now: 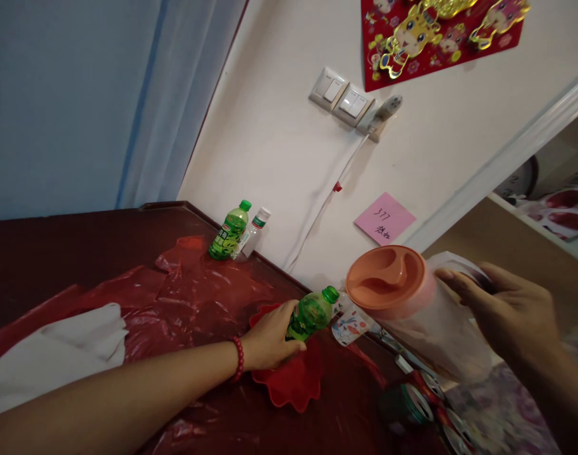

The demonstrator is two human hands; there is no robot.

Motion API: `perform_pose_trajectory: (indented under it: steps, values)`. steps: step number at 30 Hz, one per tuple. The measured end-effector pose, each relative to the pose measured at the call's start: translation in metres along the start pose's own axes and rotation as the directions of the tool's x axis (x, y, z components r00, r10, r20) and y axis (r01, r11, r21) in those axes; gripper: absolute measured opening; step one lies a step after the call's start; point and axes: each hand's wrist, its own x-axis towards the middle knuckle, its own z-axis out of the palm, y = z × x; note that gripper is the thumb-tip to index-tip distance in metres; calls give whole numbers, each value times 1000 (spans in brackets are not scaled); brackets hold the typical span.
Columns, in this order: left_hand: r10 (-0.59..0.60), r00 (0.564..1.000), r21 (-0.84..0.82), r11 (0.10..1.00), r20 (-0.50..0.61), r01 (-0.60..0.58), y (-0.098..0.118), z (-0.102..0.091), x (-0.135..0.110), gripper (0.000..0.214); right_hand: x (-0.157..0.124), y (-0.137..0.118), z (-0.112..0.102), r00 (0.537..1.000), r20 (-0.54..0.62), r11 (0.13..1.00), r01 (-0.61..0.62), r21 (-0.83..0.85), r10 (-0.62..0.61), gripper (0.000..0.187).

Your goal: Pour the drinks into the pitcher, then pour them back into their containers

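My left hand point(269, 341), with a red bead bracelet on the wrist, is closed around a green plastic bottle point(317, 309). That bottle leans to the right above a red scalloped dish point(296, 379). On the other side, my right hand point(511, 303) grips the handle of a translucent pitcher point(441, 335) with an orange lid point(386, 277). The pitcher is held up, its lid facing up and toward the left. A patterned paper cup point(350, 325) stands between the bottle and the pitcher.
A capped green drink bottle point(229, 230) and a clear bottle point(255, 235) stand by the wall. Several opened cans point(415, 404) sit at the lower right. Red plastic film point(198, 297) and a white cloth point(66, 354) lie on the dark red table. A cable point(312, 221) hangs from the wall socket.
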Motion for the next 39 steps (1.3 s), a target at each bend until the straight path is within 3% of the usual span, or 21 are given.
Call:
perform_pose_trajectory:
  steps: [39]
  values:
    - [-20, 1000, 21, 1000, 5, 20, 3, -1, -1, 59, 1, -4, 5, 1000, 29, 1000, -10, 23, 9, 62]
